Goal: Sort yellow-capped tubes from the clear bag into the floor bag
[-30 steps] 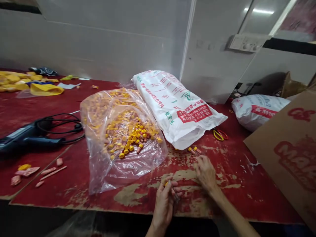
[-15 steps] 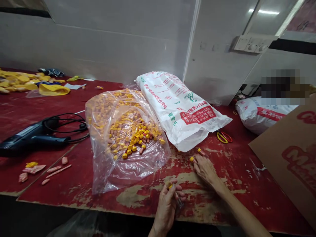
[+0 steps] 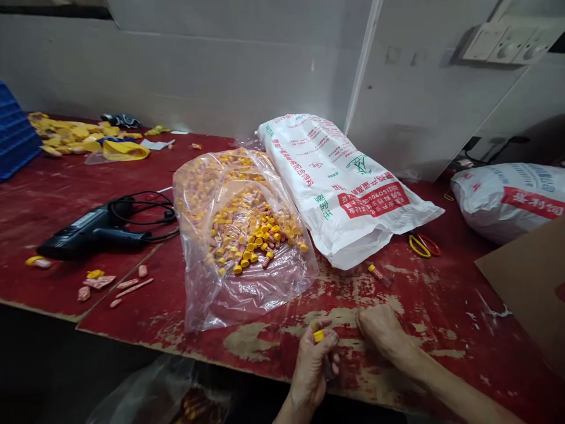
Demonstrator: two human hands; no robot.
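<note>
Near the table's front edge, my left hand (image 3: 309,365) has its fingers closed around a small clear tube with a yellow cap (image 3: 318,335). The cap shows above the thumb, and the clear end sticks out below the fingers. To the right, my right hand (image 3: 382,330) is curled just over the table; whatever its fingers hold is hidden. Beyond it lies another yellow-capped tube (image 3: 377,272) with a red-patterned piece in it. A clear plastic bag (image 3: 247,297), full of small yellow-capped pieces with reddish bodies, lies open to the left.
A white printed sack (image 3: 335,188) lies behind the plastic bag. Yellow-and-red-handled scissors (image 3: 424,246) and a cardboard box (image 3: 525,271) are at right. On the left are a black heat gun (image 3: 92,229), pink scraps (image 3: 99,282), yellow pieces (image 3: 70,135) and a blue crate (image 3: 17,132).
My right hand has drawn back toward my left hand, its fingers more curled. One of two yellow-capped tubes near it no longer shows on the table. The view has turned left.
</note>
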